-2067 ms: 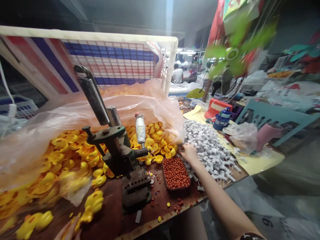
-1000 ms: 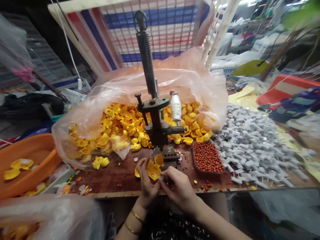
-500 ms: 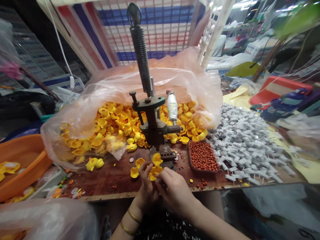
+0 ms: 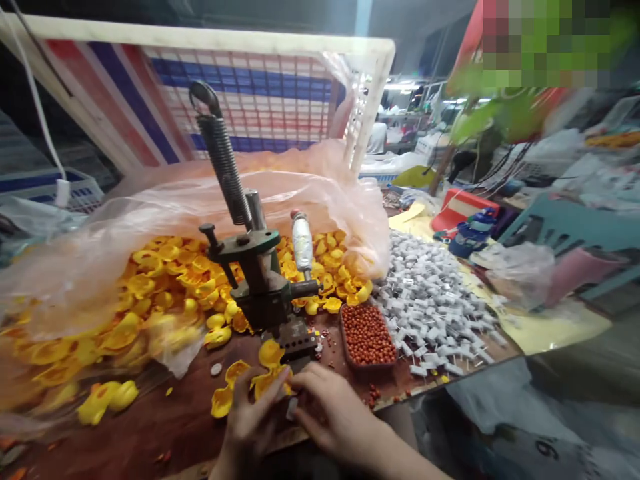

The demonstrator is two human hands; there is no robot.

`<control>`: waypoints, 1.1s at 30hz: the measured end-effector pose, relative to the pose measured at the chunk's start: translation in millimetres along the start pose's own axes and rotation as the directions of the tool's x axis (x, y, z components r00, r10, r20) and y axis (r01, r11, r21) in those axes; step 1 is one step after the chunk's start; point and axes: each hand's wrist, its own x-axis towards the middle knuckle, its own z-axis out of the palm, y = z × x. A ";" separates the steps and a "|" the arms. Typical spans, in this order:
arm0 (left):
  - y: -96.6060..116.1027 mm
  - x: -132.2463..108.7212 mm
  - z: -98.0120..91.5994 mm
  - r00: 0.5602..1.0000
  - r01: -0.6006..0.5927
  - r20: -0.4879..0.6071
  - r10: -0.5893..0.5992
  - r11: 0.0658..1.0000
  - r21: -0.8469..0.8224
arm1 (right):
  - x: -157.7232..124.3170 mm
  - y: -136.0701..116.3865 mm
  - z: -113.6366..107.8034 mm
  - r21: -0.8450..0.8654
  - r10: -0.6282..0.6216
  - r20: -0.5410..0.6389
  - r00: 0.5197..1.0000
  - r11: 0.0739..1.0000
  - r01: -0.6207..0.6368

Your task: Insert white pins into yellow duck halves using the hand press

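**Left hand [image 4: 249, 417] and right hand [image 4: 333, 413] are pinching a shell [image 4: 267, 383] by the press [image 4: 260, 287]**

The left hand is resting at the near table edge with its fingers curled upward, and they are gripping the left side of the yellow shell. The right hand is lying palm down, and its fingertips are pressing together on the shell's right edge. A small grey piece [image 4: 291, 408] is showing just under them. The shell is sitting between both hands, touching the near side of the press and left of the bead tray [image 4: 367, 337].

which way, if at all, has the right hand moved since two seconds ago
Yes. The right hand has left the grey pile and crossed leftward past the bead tray to the front of the press.
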 end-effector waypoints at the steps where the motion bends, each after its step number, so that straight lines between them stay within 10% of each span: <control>1: -1.8 2.8 -1.3 0.999 0.014 -0.045 -0.013 1.000 0.020 | -0.9 11.6 -9.8 -0.088 0.059 -0.056 0.997 0.994 -0.063; 6: 4.9 11.4 0.0 0.961 0.129 -0.241 -0.133 0.991 -0.029 | 3.4 77.1 -43.9 -0.490 0.349 -0.283 0.893 0.748 -0.447; 14: -36.7 -10.9 -3.5 0.878 0.454 -0.105 -0.467 0.882 -0.130 | 13.3 105.6 -45.4 -0.481 0.256 -0.299 0.919 0.792 -0.377; 17: -37.8 -9.0 -14.1 0.711 0.640 -0.113 -0.694 0.705 -0.305 | 15.8 84.7 -37.1 -0.224 0.201 -0.367 0.908 0.929 -0.296; 21: 5.3 7.7 -12.3 0.333 0.729 0.244 -0.911 0.084 -0.680 | 23.7 43.0 11.0 0.249 0.118 -0.303 0.946 0.968 -0.041; 23: 28.5 16.8 -7.6 0.225 0.637 0.341 -0.913 -0.127 -0.761 | 27.9 27.9 39.0 0.383 0.109 -0.297 0.949 0.924 0.014; 33: 39.4 31.1 -16.2 0.211 0.446 0.443 -0.871 -0.317 -0.837 | 39.6 17.2 61.8 0.636 0.235 -0.225 0.946 0.771 -0.040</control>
